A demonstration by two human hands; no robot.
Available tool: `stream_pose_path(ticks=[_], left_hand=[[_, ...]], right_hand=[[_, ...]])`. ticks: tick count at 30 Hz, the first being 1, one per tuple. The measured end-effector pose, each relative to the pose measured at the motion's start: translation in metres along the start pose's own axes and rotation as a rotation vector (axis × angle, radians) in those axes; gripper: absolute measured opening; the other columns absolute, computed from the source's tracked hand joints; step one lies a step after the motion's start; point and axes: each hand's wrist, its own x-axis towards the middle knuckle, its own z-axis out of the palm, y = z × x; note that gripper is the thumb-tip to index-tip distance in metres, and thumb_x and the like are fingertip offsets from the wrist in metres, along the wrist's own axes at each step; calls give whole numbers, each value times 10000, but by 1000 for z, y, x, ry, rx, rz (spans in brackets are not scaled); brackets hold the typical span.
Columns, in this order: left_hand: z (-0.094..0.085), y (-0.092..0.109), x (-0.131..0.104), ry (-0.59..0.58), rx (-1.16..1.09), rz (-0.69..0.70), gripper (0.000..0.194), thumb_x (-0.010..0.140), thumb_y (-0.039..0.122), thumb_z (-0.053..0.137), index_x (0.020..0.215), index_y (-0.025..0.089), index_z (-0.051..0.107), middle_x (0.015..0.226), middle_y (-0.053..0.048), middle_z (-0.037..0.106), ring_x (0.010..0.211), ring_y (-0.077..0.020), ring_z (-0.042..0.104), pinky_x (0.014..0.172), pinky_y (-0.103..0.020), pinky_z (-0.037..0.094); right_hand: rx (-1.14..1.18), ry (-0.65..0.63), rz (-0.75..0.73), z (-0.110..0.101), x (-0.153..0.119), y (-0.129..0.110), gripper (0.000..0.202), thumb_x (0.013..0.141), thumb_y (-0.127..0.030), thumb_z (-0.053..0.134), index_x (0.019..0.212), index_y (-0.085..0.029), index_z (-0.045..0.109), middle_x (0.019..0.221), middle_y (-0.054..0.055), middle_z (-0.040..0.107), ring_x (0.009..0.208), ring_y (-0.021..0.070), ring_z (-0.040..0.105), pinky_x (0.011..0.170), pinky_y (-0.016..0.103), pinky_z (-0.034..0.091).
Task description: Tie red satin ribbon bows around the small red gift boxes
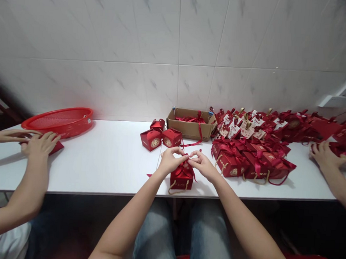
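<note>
In front of me a small red gift box [181, 181] with gold print and a rope handle stands upright near the table's front edge. A red ribbon [184, 168] lies across its top. My left hand [173, 160] pinches the ribbon above the box's left side. From the right, my right hand [202, 164] pinches the ribbon too, its fingertips almost meeting the left ones. The exact shape of the ribbon between the fingers is partly hidden. Behind my left hand sit three red boxes [151, 139] without ribbon bows.
A cardboard box [187, 127] holding red ribbons stands by the wall. Many ribboned red boxes [232, 160] and tagged ones [246, 124] crowd the right. At left, a co-worker's hands [41, 143] press a red piece beside a red plastic basket [59, 118]. Another person's hand [326, 156] works far right.
</note>
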Motion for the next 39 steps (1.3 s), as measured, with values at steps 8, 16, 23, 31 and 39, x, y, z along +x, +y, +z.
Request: stream_pose_path(ticks=[8,16,23,31,39], left_hand=[[-15,-18,-4,20,0,65,226,703,390,626,778,181,585,865,-47,639,877,-202,582,810,-316,430],[-23,-69,-20,-143,237,-155,377,721,544,544,591,192,507,587,-9,547,594,-172,509,578,-280,371],[-17,-60,-20,-143,2,-184,357,719,492,521,545,189,449,511,29,464,523,-130,465,535,-251,366],[-36,-4,-3,-227,-76,-153,361,699,435,633,502,157,512,459,31,444,474,-85,379,493,-241,283],[-20,-1,26,-332,-207,-118,379,739,492,594,893,161,698,957,-87,687,807,-192,609,707,-294,446]], right_hand=[[-160,122,-16,11,-1,12,392,704,-505,635,844,-139,651,783,58,677,663,161,609,665,298,483],[-221,85,-147,14,2,19,303,810,-450,532,881,-166,609,873,50,669,819,181,628,739,290,491],[-290,253,-100,23,1,22,198,821,-364,493,833,-179,563,679,30,663,696,177,646,716,297,486],[-842,300,-111,35,3,9,150,782,-275,515,757,-192,637,728,52,667,674,178,594,623,261,400],[-818,265,-187,33,0,14,255,835,-361,483,724,-191,637,674,34,644,617,160,558,587,251,359]])
